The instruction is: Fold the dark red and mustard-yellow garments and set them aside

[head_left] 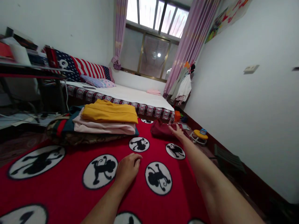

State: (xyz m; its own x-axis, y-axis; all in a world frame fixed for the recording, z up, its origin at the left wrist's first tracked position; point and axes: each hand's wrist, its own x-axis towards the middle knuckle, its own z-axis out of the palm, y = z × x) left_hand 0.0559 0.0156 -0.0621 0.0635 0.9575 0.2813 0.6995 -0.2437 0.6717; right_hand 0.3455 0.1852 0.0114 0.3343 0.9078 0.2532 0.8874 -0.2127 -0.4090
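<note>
My left hand [129, 165] rests on the red blanket [126, 202] with its fingers loosely curled together and nothing visible in them. My right arm stretches far forward; my right hand [178, 132] is over a dark red folded garment [161, 129], its fingers apart. Whether the fingertips touch that cloth is hard to make out. Left of it stands a pile of folded clothes: a mustard-yellow garment [109, 112] on top, a pale pink one [105, 126] beneath, and darker teal and patterned cloth at the bottom.
Behind the blanket is a bed [133, 91] with a pillow [98, 81]. A cluttered desk [35, 67] stands at left. Along the right wall are a yellow-topped stool [200, 134] and a dark green slatted object [229, 158]. Clothes [183, 87] hang by the curtain.
</note>
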